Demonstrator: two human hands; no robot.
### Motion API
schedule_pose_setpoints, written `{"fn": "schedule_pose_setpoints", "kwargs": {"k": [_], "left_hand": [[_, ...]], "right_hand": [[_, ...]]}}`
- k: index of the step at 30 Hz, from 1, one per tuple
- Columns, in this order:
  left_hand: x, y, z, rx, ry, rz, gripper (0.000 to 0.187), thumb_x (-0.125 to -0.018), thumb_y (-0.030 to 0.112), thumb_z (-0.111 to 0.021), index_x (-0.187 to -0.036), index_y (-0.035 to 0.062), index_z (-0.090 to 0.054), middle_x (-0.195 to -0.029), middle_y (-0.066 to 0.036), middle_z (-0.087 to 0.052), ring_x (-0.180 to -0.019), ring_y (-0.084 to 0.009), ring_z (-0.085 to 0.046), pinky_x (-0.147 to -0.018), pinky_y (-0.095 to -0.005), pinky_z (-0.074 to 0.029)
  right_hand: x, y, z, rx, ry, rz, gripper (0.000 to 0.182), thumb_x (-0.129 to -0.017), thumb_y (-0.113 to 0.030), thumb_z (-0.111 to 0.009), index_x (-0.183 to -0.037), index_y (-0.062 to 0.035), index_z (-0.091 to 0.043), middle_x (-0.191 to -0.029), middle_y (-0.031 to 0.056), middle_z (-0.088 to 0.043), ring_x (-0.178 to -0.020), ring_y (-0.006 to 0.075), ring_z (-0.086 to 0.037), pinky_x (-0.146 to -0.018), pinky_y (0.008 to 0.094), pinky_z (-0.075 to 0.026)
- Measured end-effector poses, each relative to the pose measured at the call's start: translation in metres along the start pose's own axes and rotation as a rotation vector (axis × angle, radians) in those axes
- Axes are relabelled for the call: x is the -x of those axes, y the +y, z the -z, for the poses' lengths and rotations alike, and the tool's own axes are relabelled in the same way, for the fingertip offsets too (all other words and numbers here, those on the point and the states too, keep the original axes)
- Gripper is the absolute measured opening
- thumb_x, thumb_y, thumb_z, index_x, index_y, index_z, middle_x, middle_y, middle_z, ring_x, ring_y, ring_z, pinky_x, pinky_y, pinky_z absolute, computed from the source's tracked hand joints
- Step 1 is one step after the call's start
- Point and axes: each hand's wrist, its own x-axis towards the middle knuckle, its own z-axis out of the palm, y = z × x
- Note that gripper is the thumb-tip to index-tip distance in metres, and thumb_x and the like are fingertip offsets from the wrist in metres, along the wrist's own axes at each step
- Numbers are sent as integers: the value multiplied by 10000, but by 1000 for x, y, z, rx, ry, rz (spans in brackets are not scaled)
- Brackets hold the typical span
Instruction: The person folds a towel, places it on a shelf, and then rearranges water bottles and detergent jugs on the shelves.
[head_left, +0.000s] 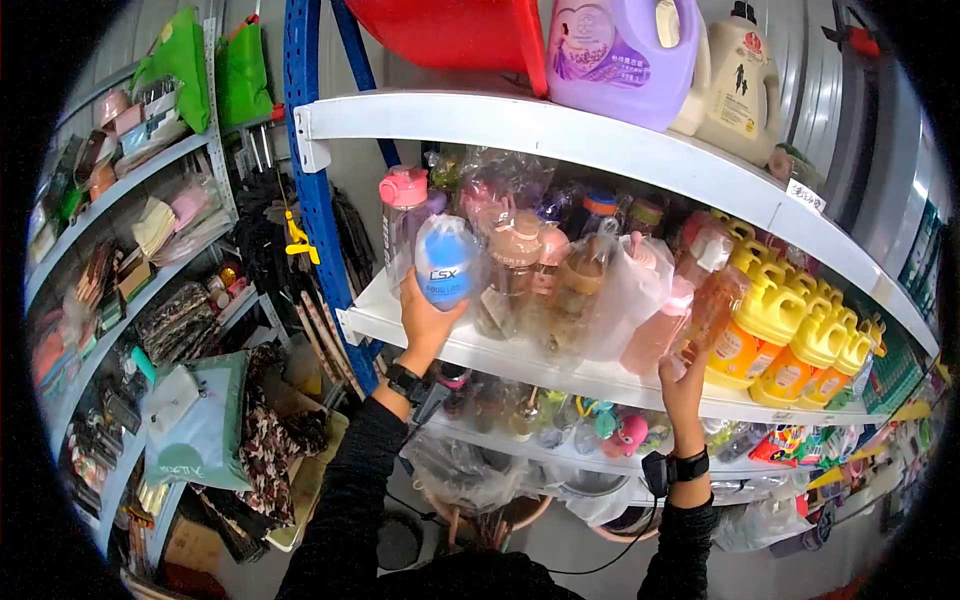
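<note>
My left hand [428,322] is wrapped round the lower part of a blue bottle [446,262] in a clear plastic bag, marked CSX, at the left end of the middle shelf. Just behind it stands a clear bottle with a pink lid [403,187]. Toward the right, my right hand [684,388] has its fingers closed about the lower end of a tilted, see-through brownish-pink bottle [722,300]. Left of that hand is a pink bottle [660,330]. Several bagged drink bottles [580,285] fill the shelf between my hands.
Yellow jugs [790,335] stand right of my right hand. Above, the upper shelf's white edge [560,120] carries a purple detergent jug [620,60] and a red basin [450,35]. A blue post [318,180] rises at left. Packed shelves [125,200] stand beyond it.
</note>
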Motion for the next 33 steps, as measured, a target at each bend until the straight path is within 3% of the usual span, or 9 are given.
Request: {"fn": "schedule_pose_setpoints", "kwargs": {"k": [5,6,9,15,22,24,28,31,33], "left_hand": [[-3,-14,8,-14,-63,-128,916,-543,198,-776,-1242,-27,-227,-1151,-221,-388,-1041,-386,-398,-886,-407,-351],[-2,-6,13,-21,-47,-113,860,-560,189,-752,-1232,-26,-261,-1151,-220,-390,-1051,-389,-390,-900,-426,-329],[-9,25,26,-143,150,-407,775,-571,182,-718,-1207,-28,-329,-1156,-225,-390,-1075,-378,-378,-907,-482,-294],[-38,79,-11,-603,79,-651,474,-719,190,-551,-1148,19,-448,-1208,-191,-394,-1167,-359,-327,-895,-591,-250],[-68,130,-1,-989,-361,-413,299,-825,210,-417,-1037,95,-594,-1042,-147,-557,-950,-365,-513,-740,-609,-343],[-77,128,-7,-962,-436,-334,379,-832,317,-364,-1007,92,-614,-948,-162,-597,-914,-374,-528,-734,-610,-342],[-96,118,-56,-1060,-336,-198,345,-793,275,-455,-932,0,-610,-841,-180,-595,-816,-378,-550,-713,-611,-379],[-124,110,-98,-1563,-598,-176,207,-759,133,-523,-889,-2,-612,-820,-140,-613,-804,-339,-573,-731,-574,-425],[-120,114,-89,-1484,-527,-160,209,-760,135,-520,-893,4,-614,-831,-140,-613,-808,-334,-574,-728,-563,-429]], "right_hand": [[5,28,-3,-23,-59,-25,582,-725,-61,-619,-1212,31,-315,-1093,183,-451,-999,273,-464,-861,341,-370],[7,37,-6,-41,-62,-9,581,-730,-61,-616,-1217,30,-313,-1096,175,-452,-997,264,-464,-860,338,-371],[11,46,-6,-117,-133,12,565,-747,-42,-600,-1226,27,-307,-1105,149,-450,-996,237,-460,-870,332,-367],[21,63,-22,-277,-192,-59,532,-778,12,-529,-1250,19,-285,-1157,144,-423,-1065,225,-428,-913,330,-347],[27,64,-18,-166,-200,79,466,-817,-29,-510,-1231,20,-303,-1077,121,-466,-984,185,-476,-856,291,-382],[27,60,-21,-159,-212,67,457,-821,-29,-504,-1230,25,-306,-1072,125,-469,-983,183,-476,-860,293,-383],[29,64,-23,-131,-176,66,447,-818,-21,-513,-1218,41,-323,-1074,153,-485,-962,209,-491,-836,302,-408],[25,91,-22,-92,-169,27,424,-810,-15,-524,-1196,36,-354,-1065,156,-507,-944,223,-507,-816,295,-423],[22,96,-25,-93,-183,4,415,-809,-14,-522,-1188,35,-361,-1060,152,-508,-940,220,-507,-814,293,-423]]}}
